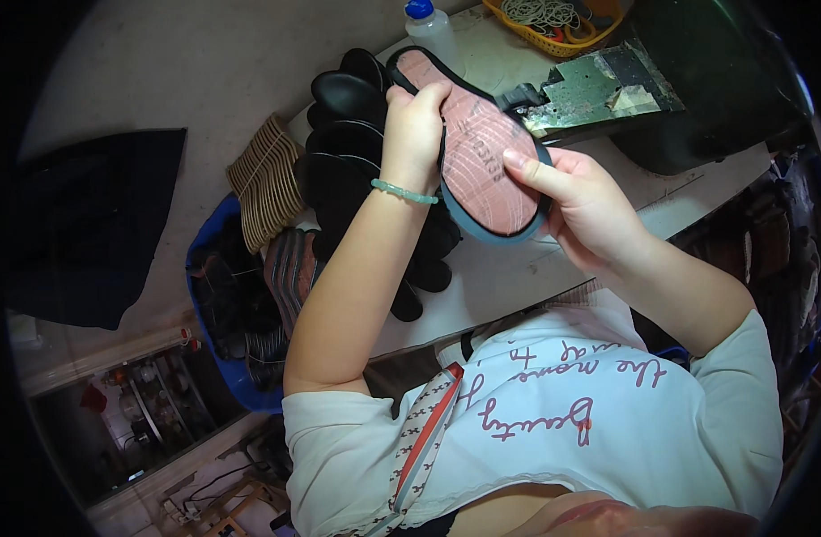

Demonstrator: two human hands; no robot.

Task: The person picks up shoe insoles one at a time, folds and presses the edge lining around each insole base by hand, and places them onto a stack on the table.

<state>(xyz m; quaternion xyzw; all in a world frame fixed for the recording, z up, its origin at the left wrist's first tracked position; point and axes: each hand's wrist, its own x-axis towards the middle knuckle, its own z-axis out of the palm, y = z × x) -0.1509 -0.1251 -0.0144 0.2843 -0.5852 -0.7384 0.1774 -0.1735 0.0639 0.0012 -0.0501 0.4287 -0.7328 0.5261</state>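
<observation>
Over the table, both hands hold a shoe insole (486, 148) with a pink, pale-lined face and a black rim, its bottom edge bluish. It is tilted, with its narrower end at the upper left. My left hand (414, 130), with a green bead bracelet above it, is closed on the insole's left edge near that end, thumb on the pink face. My right hand (594, 201) grips the wide end from the right. Its thumb presses on the pink face and its fingers go behind, mostly hidden.
Black, rounded sole-like pieces (339, 143) are piled on the white table (495, 273) at left. Beside them are a tied tan stack (265, 183) and a filled blue basket (263, 394). A blue-capped bottle (433, 36), a yellow basket (544, 43) and a green machine (697, 89) stand beyond.
</observation>
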